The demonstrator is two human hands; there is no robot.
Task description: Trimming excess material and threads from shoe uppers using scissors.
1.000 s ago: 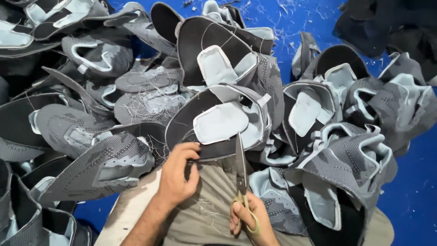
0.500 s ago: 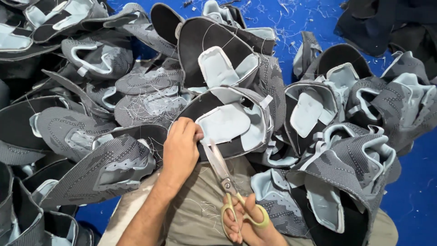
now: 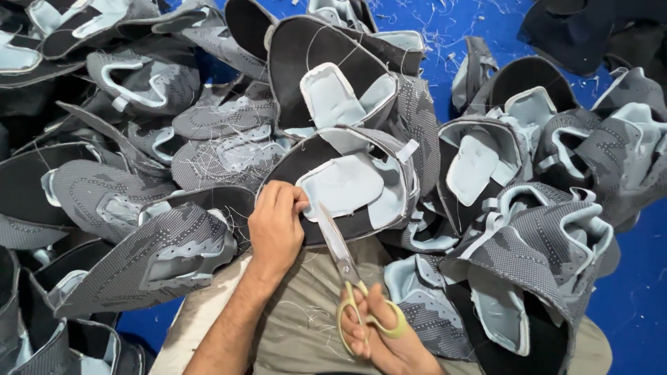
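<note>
Left hand (image 3: 276, 226) at centre frame, fingers curled and clamped on the lower left edge of a shoe upper (image 3: 347, 184), black outside with a pale blue lining facing up, holding it against the lap just above the beige trousers (image 3: 306, 312). Right hand (image 3: 382, 333) at lower centre, fingers closed through the yellow loops of a pair of scissors (image 3: 347, 278); blades pointing up and slightly left, tips lying at the bottom edge of the held upper, just beside the left fingertips; whether the blades are parted or together cannot be told. Loose threads lying on the trousers between the two hands. Open room for moving: narrow, limited to the strip of lap under the hands. Crowding on all other sides: a pile of grey and black uppers (image 3: 139, 173) filling the left half of the frame and touching the left wrist, a second upper (image 3: 326, 76) standing directly behind the held one, and another heap of grey uppers (image 3: 542, 229) pressing in at the right, overlapping the right knee. Blue floor (image 3: 639, 292) showing only at the right edge and top centre, scattered with thread clippings. No bins or trays seen; all pieces lying loose in heaps.
</note>
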